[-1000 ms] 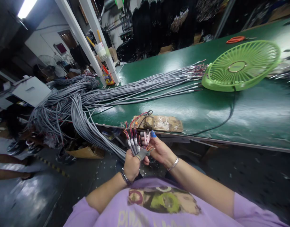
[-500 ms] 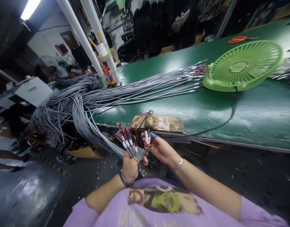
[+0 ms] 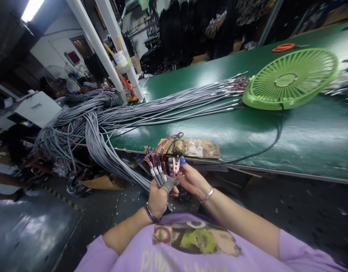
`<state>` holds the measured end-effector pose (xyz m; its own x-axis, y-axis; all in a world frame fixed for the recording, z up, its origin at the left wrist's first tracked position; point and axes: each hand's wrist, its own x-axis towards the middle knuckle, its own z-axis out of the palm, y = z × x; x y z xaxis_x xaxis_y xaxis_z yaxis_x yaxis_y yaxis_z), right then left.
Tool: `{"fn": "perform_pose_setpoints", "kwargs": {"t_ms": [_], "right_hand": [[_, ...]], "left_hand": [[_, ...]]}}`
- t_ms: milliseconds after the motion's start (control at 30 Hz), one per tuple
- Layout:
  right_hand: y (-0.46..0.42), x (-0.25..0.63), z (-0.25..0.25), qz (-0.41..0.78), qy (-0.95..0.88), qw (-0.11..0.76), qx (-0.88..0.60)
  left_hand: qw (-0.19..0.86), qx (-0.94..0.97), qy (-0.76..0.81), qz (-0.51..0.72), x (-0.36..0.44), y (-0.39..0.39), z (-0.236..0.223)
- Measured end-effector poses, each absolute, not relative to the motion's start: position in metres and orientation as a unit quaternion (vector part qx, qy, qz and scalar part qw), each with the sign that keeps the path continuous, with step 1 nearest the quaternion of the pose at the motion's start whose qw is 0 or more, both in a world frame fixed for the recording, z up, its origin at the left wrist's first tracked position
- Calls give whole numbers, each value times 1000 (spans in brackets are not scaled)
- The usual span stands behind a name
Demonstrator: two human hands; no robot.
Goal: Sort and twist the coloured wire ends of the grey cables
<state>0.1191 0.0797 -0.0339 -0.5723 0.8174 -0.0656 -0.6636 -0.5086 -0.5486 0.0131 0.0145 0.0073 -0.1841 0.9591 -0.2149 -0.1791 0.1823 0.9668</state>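
Observation:
My left hand [image 3: 157,199] is closed around the ends of several grey cables [image 3: 157,178], and a grey cover sits on its thumb. White bands mark the cable ends, with thin coloured wires [image 3: 151,160] fanning out above them. My right hand [image 3: 194,181], a blue cover on one fingertip, pinches a small pale pink clip [image 3: 176,165] beside those wires. Orange and green wire ends [image 3: 178,176] stick out between the two hands. Just beyond, a worn wooden block [image 3: 200,148] with red and black leads lies at the bench edge. Some right fingertips are hidden.
A long row of grey cables [image 3: 162,104] lies across the green bench [image 3: 219,128], with a heap [image 3: 63,124] hanging over its left end. On the right are a green fan [image 3: 290,80], its black cord [image 3: 271,145] and orange-handled scissors [image 3: 283,47]. A white post [image 3: 117,49] rises behind.
The held cable ends and coloured wires have shifted slightly right, closer to the clip. Both hands keep their hold, and the view has moved a little.

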Motion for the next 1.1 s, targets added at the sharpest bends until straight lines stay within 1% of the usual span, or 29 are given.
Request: {"fn": "perform_pose_setpoints", "kwargs": {"t_ms": [267, 400, 500, 600, 733, 867, 1000, 1100], "right_hand": [[80, 113, -29, 845, -156, 472, -198], [77, 115, -33, 852, -146, 462, -197], [73, 126, -38, 864, -204, 418, -193], [67, 138, -35, 852, -304, 369, -212], [58, 145, -15, 806, -415, 353, -229], [54, 142, -4, 780, -482, 326, -230], [52, 142, -11, 739, -517, 331, -278], [53, 148, -17, 715, -520, 361, -296]], "left_hand": [[537, 354, 553, 529, 11, 12, 4], [536, 352, 553, 532, 10, 10, 8], [536, 363, 550, 527, 7, 6, 6], [534, 380, 551, 517, 2, 2, 0], [528, 419, 554, 488, -4, -2, -8], [557, 463, 549, 417, -7, 0, -5], [603, 468, 543, 351, -9, 4, 4], [601, 453, 544, 373, -9, 5, 5]]}}
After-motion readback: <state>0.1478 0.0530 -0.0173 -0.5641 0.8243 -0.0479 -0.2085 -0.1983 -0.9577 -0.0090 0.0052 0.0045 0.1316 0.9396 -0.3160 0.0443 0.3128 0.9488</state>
